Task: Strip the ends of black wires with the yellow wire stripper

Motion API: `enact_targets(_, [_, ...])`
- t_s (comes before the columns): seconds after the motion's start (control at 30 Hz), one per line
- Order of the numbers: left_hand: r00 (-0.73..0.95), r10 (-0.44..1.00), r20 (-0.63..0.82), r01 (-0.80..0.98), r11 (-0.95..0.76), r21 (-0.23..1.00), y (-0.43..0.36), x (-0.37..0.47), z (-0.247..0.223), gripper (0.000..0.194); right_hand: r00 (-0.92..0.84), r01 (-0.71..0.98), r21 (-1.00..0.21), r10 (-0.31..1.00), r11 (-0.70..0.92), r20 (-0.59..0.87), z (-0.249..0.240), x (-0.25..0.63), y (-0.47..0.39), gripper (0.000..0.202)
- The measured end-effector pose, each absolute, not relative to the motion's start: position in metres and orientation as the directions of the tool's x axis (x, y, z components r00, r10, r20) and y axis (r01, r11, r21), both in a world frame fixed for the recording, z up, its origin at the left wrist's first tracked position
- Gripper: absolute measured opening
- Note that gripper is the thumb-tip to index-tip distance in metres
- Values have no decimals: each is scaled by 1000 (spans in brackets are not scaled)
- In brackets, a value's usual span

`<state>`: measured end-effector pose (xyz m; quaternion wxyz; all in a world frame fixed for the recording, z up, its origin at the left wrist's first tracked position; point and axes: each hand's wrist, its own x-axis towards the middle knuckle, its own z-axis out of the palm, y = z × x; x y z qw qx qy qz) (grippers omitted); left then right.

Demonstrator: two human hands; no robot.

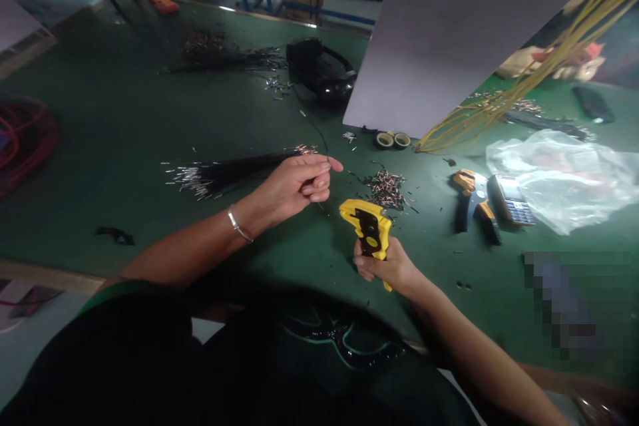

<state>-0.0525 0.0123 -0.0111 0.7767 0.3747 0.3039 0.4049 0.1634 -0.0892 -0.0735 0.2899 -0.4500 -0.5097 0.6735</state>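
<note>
Between the thumb and fingers of my left hand is a thin black wire, its pale-tipped end curving up and away. My right hand is wrapped round the handle of a yellow and black wire stripper, its head tilted up toward the left. Just behind the tool lies a pile of small coppery offcuts. Under and behind my left hand a bundle of black wires stretches to the left, with silvery tips at one end and coppery ones at the other.
A grey panel rises behind, with two tape rolls at its foot and yellow wires beside it. An orange-and-dark hand tool, a keypad phone and a clear plastic bag lie right. A black headset sits behind; red wire coils lie left.
</note>
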Motion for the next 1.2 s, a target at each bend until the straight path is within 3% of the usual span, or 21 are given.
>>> enact_targets(0.17, [483, 858, -172, -437, 407, 802, 12, -52, -8, 17, -444, -132, -937, 865, -322, -235, -80, 168, -86, 25])
enact_targets(0.47, [502, 857, -119, -511, 405, 758, 2, -46, -12, 18, -313, -392, -870, 932, -300, -181, -66, 154, -81, 29])
enact_targets(1.0, [596, 788, -152, -447, 483, 753, -24, -34, -12, 14, -214, -479, -853, 970, -207, -116, -51, 122, -82, 18])
enact_targets(1.2, [583, 798, -152, -305, 389, 870, -19, -39, -16, 6, -158, -488, -861, 985, -145, -76, -54, 132, -77, 17])
